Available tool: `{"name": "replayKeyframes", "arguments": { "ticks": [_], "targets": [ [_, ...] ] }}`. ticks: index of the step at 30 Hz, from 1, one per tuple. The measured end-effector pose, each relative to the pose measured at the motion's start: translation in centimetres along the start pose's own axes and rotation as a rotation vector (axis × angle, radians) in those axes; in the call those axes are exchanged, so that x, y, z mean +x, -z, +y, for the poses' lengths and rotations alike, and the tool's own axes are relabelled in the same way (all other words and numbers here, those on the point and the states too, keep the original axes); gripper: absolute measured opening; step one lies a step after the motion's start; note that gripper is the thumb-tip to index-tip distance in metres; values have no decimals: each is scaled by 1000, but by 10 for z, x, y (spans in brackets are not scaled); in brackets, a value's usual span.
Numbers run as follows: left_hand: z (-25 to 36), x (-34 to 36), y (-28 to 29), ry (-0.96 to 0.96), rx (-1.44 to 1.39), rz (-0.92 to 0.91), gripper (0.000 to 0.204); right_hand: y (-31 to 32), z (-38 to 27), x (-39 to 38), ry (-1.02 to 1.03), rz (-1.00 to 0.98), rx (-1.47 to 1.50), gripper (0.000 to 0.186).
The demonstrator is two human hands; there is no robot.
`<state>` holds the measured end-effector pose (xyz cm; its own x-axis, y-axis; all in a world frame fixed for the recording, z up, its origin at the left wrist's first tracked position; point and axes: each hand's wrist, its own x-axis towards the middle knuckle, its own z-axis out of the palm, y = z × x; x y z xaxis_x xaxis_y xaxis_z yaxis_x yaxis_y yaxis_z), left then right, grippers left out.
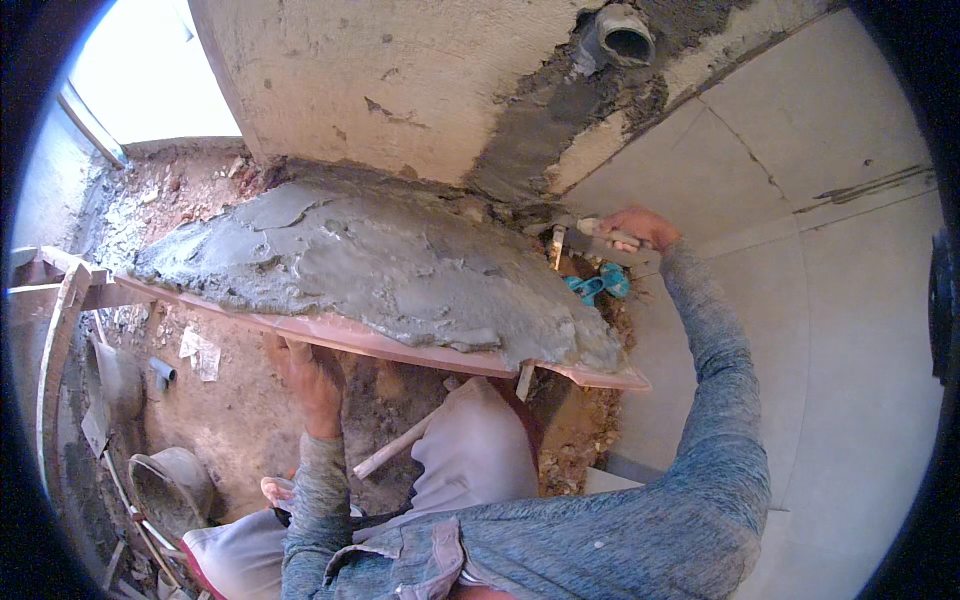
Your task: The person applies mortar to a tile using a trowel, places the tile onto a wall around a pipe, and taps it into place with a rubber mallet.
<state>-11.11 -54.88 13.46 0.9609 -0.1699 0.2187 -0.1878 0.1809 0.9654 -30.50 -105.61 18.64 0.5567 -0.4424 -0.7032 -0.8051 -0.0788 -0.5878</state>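
Wet grey mortar [380, 260] lies in a thick, uneven layer over a long reddish slab [340, 332] in front of me. My left hand [315, 388] is at the slab's near edge, its fingers bent against the edge and partly hidden under it. At the far right end, by the wall, my right hand [642, 230] is closed round a pale-handled hand tool [590, 227]; its working end is hard to make out. Just below that hand, a turquoise plastic piece [590, 287] sits beside the mortar, with a short upright strip [557, 246] next to it.
A pipe stub [626, 42] juts from the patched wall above. Large pale tiles [790, 300] cover the right side. A wooden frame [62, 340] stands at left, with a bucket [172, 487] on the dirt below. A wooden stick [395, 447] lies by my knee.
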Motion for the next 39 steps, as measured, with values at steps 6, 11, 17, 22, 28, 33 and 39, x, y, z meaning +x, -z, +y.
{"name": "replayKeyframes", "arguments": {
  "ticks": [6, 11, 17, 22, 28, 33, 39],
  "targets": [
    [11, 0, -10, 159, -359, -73, 26, -41, 49, 111, 45, -85, -238, 21],
    [2, 2, -1, 65, -234, 17, 26, -41, 30, 151, 85, -17, -321, 20],
    [-1, 1, 5, 38, -63, -49, 29, -34, 23, 134, -57, -24, -28, 25],
    [15, 5, 4, 40, 113, -45, 37, -31, -9, 60, -45, 47, -13, 26],
    [8, 11, -12, 39, -43, -8, 52, -12, -26, -68, 101, 201, -69, 33],
    [19, 33, -20, -513, 637, -41, 42, -28, -80, -220, 261, 396, -179, 36],
    [106, 66, -44, 300, 14, -88, 77, -61, -155, -350, 612, 710, -352, 72]
  ]
}}
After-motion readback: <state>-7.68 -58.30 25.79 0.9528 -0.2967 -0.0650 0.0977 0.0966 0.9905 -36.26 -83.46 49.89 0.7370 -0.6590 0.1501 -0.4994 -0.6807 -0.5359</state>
